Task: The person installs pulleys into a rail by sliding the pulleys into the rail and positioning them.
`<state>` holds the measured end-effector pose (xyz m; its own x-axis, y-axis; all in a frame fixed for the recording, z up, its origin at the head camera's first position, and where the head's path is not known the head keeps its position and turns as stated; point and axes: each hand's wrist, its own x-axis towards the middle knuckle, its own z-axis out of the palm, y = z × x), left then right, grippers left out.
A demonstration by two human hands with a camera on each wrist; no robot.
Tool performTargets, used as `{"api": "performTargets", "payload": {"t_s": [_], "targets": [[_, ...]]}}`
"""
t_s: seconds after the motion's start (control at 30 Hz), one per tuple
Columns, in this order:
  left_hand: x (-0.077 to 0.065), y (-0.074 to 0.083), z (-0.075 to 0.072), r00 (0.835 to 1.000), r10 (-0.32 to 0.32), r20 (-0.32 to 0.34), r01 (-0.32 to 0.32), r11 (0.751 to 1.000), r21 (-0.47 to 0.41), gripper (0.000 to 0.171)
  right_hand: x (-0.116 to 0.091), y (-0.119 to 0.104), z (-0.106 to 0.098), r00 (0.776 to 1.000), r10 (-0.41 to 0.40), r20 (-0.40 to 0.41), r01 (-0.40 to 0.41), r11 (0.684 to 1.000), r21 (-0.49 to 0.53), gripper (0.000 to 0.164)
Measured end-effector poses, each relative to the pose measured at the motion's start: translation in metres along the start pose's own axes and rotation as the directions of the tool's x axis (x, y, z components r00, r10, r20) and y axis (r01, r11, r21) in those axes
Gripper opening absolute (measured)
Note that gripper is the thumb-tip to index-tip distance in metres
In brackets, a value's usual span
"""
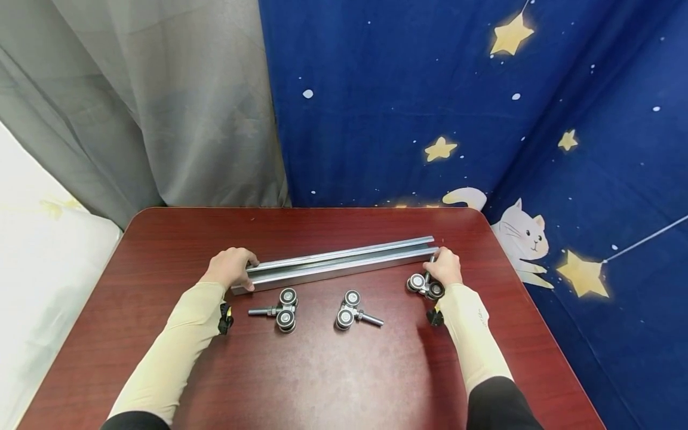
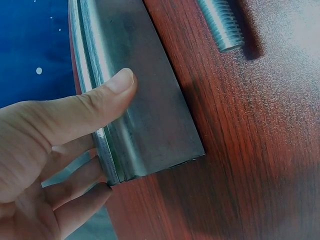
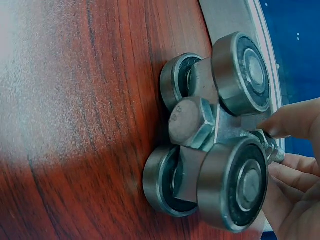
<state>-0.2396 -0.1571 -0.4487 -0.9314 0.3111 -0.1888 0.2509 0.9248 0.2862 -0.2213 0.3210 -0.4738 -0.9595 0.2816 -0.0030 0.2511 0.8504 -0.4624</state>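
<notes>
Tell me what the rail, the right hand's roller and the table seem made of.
Rail: probably steel, smooth and grey, with bright streaks of reflected light.
Roller: likely steel too, polished-looking, from its gleaming rims; the dark rings may be rubber.
Table: wood or laminate, I can't tell; reddish-brown with dark grain, glossy given the glare.

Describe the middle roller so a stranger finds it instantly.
On the brown table, find the long metal rail. The middle roller lies on its near side. Unlike the left roller, it points its bolt right; unlike the right roller, it lies untouched.
</notes>
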Motion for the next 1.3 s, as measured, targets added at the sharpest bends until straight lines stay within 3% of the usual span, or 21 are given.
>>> {"api": "performTargets", "payload": {"t_s": [0.77,1.3], "targets": [[0.001,0.0,0.001,1.0,0.003,0.008,-0.003,1.0,0.009,0.058,-0.018,-0.01,-0.007,0.998,-0.024,-0.062,0.026,0.999,0.03,0.036],[0.002,-0.003,0.005,1.0,0.017,-0.008,-0.017,1.0,0.013,0.059,-0.03,-0.009,-0.007,0.988,-0.085,-0.128,0.095,0.992,0.077,0.03]]}}
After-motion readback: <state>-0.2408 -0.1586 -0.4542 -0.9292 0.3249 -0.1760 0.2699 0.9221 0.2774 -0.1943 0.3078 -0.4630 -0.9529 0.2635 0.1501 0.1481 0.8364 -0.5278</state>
